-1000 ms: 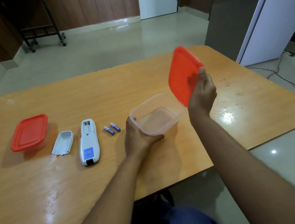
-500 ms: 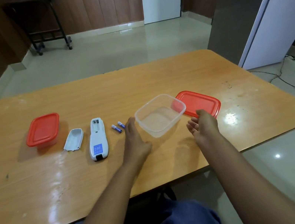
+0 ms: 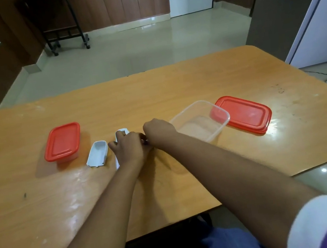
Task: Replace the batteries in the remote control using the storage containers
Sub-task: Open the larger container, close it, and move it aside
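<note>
Wooden tabletop mid-frame, left hand covering white remote, right hand curled beside it, grip contents hidden, open clear container right of centre, red lid beyond, lidded container left, battery cover beside it.

remote control mostly hidden, batteries unseen

Both hands — left hand, right hand — now over the batteries' spot.

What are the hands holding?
It cannot be told: both the left hand and right hand curl over the spot beside the remote, hiding anything held.
</note>
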